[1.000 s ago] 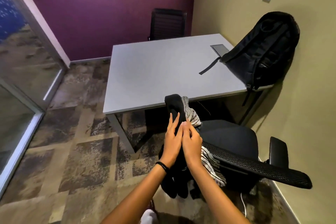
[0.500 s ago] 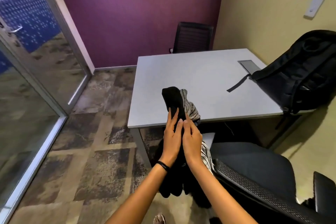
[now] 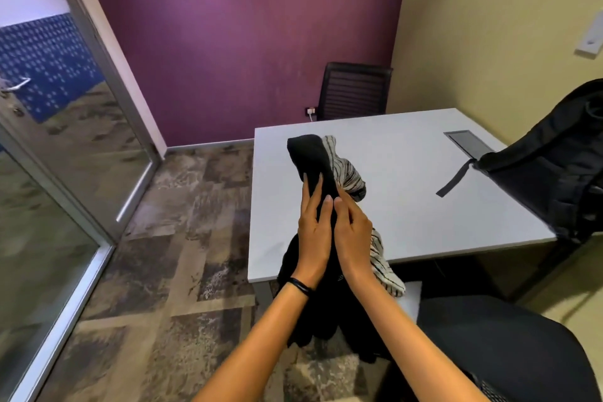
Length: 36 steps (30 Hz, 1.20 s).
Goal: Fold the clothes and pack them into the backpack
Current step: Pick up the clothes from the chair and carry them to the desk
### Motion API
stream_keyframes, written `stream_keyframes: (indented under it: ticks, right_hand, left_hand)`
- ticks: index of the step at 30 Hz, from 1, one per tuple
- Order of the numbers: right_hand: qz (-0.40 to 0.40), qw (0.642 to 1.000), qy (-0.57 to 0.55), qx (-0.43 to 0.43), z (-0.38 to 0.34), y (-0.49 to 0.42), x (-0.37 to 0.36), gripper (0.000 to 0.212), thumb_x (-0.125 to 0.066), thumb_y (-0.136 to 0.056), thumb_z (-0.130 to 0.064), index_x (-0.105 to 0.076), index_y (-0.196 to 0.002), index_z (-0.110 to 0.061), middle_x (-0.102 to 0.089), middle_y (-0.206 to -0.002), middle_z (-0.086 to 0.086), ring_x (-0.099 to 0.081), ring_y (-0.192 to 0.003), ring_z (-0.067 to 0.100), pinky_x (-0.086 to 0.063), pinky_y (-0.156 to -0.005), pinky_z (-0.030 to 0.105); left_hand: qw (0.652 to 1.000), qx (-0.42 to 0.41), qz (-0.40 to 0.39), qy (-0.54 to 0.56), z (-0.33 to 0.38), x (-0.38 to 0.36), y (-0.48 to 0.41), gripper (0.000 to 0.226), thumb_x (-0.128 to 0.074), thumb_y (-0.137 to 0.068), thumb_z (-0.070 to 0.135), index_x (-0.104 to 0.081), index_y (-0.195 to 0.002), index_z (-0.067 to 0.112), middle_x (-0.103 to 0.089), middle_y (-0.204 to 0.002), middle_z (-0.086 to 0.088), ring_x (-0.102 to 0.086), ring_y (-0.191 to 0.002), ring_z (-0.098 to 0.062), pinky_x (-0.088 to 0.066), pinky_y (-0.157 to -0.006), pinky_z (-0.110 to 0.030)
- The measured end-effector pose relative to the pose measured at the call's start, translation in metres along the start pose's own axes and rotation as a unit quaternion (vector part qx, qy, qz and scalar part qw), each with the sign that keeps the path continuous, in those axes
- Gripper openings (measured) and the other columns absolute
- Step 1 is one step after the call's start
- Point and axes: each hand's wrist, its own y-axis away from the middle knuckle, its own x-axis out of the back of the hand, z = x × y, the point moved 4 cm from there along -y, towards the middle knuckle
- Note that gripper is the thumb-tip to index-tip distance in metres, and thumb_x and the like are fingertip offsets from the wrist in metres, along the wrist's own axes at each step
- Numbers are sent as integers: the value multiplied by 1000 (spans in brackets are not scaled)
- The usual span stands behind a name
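Purple and beige walls close in a small room with a grey table (image 3: 408, 222). On the table's right side stands a black backpack (image 3: 554, 173), one strap (image 3: 455, 178) lying loose on the top. Both hands are together over the table's near edge, holding up a bundle of clothes (image 3: 310, 153), black cloth with a striped piece (image 3: 346, 170) beside it. The left hand (image 3: 313, 235) presses flat with straight fingers. The right hand (image 3: 354, 238) seems to curl round the bundle, though its fingers are mostly hidden.
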Motion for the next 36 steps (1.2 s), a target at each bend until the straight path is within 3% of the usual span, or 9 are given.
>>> stream_keyframes:
  ticks: [3,11,16,18,20,23,27,32,36]
  right_hand:
    - [13,1000,-8,19,-16,-26,-8,33,-42,-98,-21,-55,-129,-21,-57,-129,-6,-48,-113,-4,-37,-93,7]
    - [22,995,3,93,-56,-104,-23,33,-42,-98,-19,-56,-128,-17,-60,-125,-2,-53,-110,1,-39,-84,-2]
    - [23,991,-8,133,-67,-163,-37,36,-39,-97,-23,-57,-128,-16,-62,-124,1,-57,-112,7,-46,-93,17]
    - [21,989,-21,142,-67,-192,-41,35,-39,-98,-21,-56,-128,-16,-60,-122,-7,-56,-107,-5,-45,-91,12]
    - [26,987,-31,154,-67,-220,-43,34,-40,-99,-18,-56,-128,-14,-58,-118,-15,-54,-101,-14,-43,-89,7]
    - [26,985,-39,164,-67,-264,-46,36,-39,-98,-20,-54,-129,-14,-57,-125,-11,-52,-111,-7,-42,-94,10]
    - [21,983,-58,175,-67,-323,-49,36,-40,-97,-20,-53,-130,-13,-56,-124,-11,-51,-114,-5,-41,-95,10]
    - [16,976,-74,204,-70,-393,-53,35,-40,-98,-14,-51,-131,-10,-48,-116,-20,-44,-98,-30,-34,-85,-2]
    - [31,968,-94,231,-71,-444,-58,40,-39,-94,-20,-51,-131,-12,-50,-123,-14,-46,-115,-12,-38,-97,8]
  left_hand:
    - [1000,-20,-6,10,13,-1,-29,39,-39,-101,22,-31,-134,41,-17,-156,12,-18,-138,6,-20,-104,-3]
    - [997,-76,-2,20,43,-13,-113,44,-39,-101,20,-33,-143,26,-16,-157,9,-18,-130,13,-21,-96,6]
    - [995,-97,3,36,47,-24,-176,44,-39,-101,21,-33,-144,26,-14,-157,8,-16,-142,-3,-23,-114,-23]
    - [994,-102,6,45,45,-31,-203,44,-39,-101,22,-32,-144,27,-13,-158,8,-12,-144,-7,-22,-117,-30]
    - [992,-113,3,48,44,-39,-230,44,-39,-101,22,-33,-144,27,-14,-157,9,-13,-144,-7,-24,-115,-26]
    - [992,-115,0,48,43,-55,-272,44,-41,-100,21,-34,-143,26,-15,-157,10,-18,-139,3,-26,-102,-3]
    - [990,-132,10,48,43,-73,-324,44,-42,-100,20,-35,-143,25,-15,-157,9,-18,-134,9,-25,-105,-6]
    - [986,-161,11,38,48,-95,-388,44,-42,-99,15,-36,-143,18,-15,-157,2,-20,-128,13,-27,-95,4]
    - [979,-204,4,21,48,-108,-436,46,-43,-98,13,-36,-143,13,-15,-157,-4,-21,-135,3,-26,-103,-3]
